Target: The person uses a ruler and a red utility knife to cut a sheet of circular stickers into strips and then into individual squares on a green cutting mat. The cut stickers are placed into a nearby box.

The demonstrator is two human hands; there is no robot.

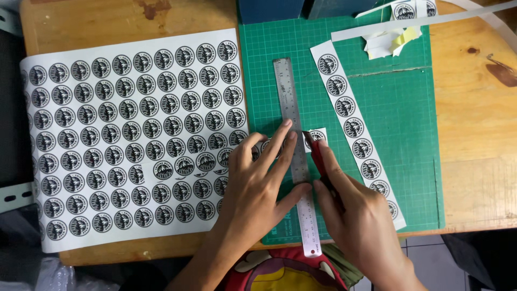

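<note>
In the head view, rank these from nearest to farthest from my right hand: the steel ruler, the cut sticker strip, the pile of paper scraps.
From the right hand:
1. Steel ruler, just left, alongside.
2. Cut sticker strip, to the right on the green mat.
3. Paper scraps, at the mat's top edge.

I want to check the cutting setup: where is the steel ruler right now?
In the head view, the steel ruler lies lengthwise on the green cutting mat, pinned by the left hand, with the right hand and its red cutter just right.
</note>
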